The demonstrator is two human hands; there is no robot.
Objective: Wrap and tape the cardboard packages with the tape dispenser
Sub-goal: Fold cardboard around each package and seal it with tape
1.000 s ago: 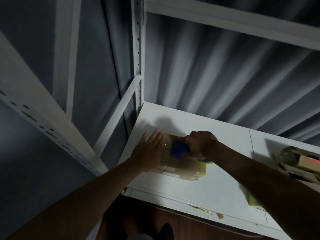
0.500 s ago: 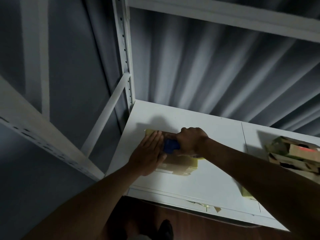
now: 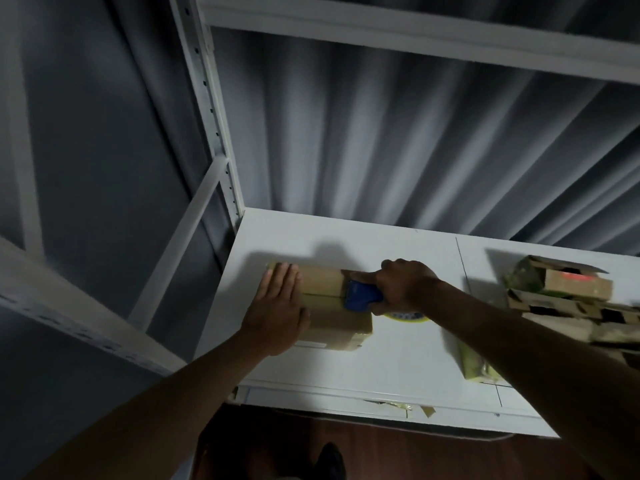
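Head view. A cardboard package (image 3: 322, 299) lies flat on the white table (image 3: 398, 355), near its far-left corner. The left hand (image 3: 277, 313) rests palm-down on the package's left end, fingers straight and together, pressing it. The right hand (image 3: 403, 285) curls around the blue tape dispenser (image 3: 362, 296), which sits on the package's right part; a yellowish tape roll (image 3: 405, 316) shows just below the wrist. A strip of tape runs leftward along the package top. At the far right lies a pile of cardboard boxes (image 3: 561, 296); a small yellow-green packet (image 3: 474, 367) lies under the right forearm. Grey curtain (image 3: 398, 133) hangs behind a white shelf frame (image 3: 214, 126).
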